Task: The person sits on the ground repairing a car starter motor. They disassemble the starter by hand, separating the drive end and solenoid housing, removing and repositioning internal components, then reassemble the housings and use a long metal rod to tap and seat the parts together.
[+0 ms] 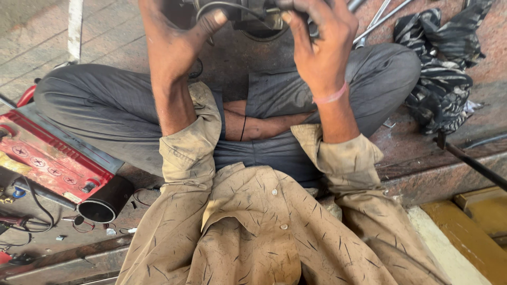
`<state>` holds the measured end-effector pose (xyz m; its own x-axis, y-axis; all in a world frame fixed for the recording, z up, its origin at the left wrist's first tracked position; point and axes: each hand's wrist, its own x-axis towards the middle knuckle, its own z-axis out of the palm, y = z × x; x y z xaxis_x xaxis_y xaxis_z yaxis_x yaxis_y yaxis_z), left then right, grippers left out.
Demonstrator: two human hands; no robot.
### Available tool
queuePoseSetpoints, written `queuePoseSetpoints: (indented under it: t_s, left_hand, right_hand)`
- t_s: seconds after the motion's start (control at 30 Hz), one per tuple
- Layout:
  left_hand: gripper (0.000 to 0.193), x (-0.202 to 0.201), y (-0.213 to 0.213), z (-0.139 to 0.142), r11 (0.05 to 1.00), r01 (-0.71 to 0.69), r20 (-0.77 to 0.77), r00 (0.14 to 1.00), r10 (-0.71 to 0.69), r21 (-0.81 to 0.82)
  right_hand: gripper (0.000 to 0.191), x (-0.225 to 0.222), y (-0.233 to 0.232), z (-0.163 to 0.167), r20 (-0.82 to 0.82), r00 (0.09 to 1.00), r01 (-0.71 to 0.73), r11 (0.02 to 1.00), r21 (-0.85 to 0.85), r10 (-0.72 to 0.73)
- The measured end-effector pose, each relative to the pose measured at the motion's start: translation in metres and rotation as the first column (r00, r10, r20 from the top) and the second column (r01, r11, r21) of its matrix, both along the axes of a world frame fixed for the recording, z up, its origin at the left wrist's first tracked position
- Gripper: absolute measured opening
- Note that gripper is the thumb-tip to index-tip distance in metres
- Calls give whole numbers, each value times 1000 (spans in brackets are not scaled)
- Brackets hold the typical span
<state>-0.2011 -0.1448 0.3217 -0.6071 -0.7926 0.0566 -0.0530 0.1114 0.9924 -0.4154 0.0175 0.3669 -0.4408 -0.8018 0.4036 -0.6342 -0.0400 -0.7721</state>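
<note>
Gripping a dark metal part [253,18] at the frame's top, above the lap, the left hand [174,39] and right hand [319,45] close around it; it looks heavy, rigid, greasy, best held by its body.

Two hands are in view, the left hand [171,39] and the right hand [322,45], both closed on one dark metal part [253,16] with one black cable [222,5] looping off it. On the ground are one red battery [50,158], one black cylinder [108,200] and one striped cloth [441,68]. At least two metal rods [383,16] lie at the top edge, and one pink band [331,96] circles the right wrist.
</note>
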Motion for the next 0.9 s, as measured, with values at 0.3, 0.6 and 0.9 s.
queuePoseSetpoints:
  t_s: [0.3, 0.6, 0.9]
  left_hand:
    - [61, -8, 1, 14, 998, 45, 9, 999, -45, -46]
    - [71, -2, -1, 4, 1000, 16, 27, 1000, -16, -24]
    - [78, 3, 2, 1, 1000, 4, 58, 998, -4, 0]
  right_hand:
    - [9, 20, -2, -5, 213, 969, 123, 991, 43, -129]
    - [21, 37, -9, -3, 265, 952, 162, 987, -5, -155]
    - [27, 44, -8, -14, 462, 872, 200, 979, -41, -159]
